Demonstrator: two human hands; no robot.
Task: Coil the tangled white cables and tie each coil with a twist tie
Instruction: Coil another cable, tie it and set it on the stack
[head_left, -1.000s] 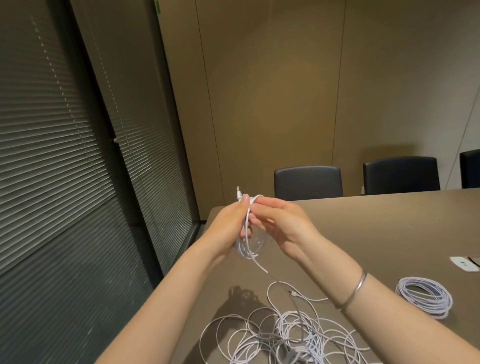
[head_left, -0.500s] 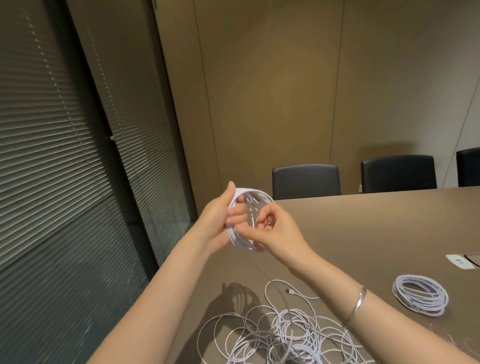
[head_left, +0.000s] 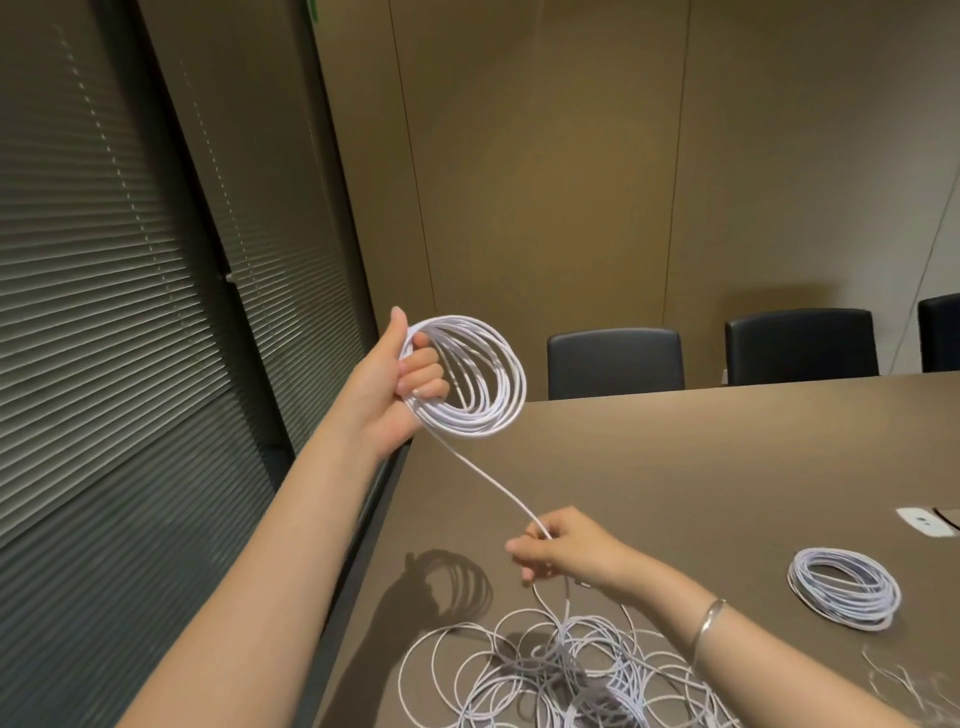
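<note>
**Coil in my left grip, loose strand in my right**

My left hand (head_left: 395, 379) is raised above the corner of the desk (head_left: 727, 457), its grip closed round one side of a white cable coil (head_left: 480, 382): the thumb stands up behind the loops and the fingers curl through the ring from the front. The coil hangs upright, open face toward me.

From the bottom of that coil a single strand (head_left: 488, 480) runs down and away to my right hand (head_left: 566, 548), which hovers low over the desk. There the grip is a pinch, thumb and fingertips closed on the strand, the other fingers curled beneath. A silver bangle (head_left: 707, 621) sits on that wrist.

Just below my right grip the strand drops into the tangled cable pile (head_left: 561, 670), lying loose on the desk. Well off to the right of that grip rests a finished coil (head_left: 844, 587), flat on the desk. Past it, near the frame's lower edge, lie thin pale twist ties (head_left: 904, 686), blurred.
</note>
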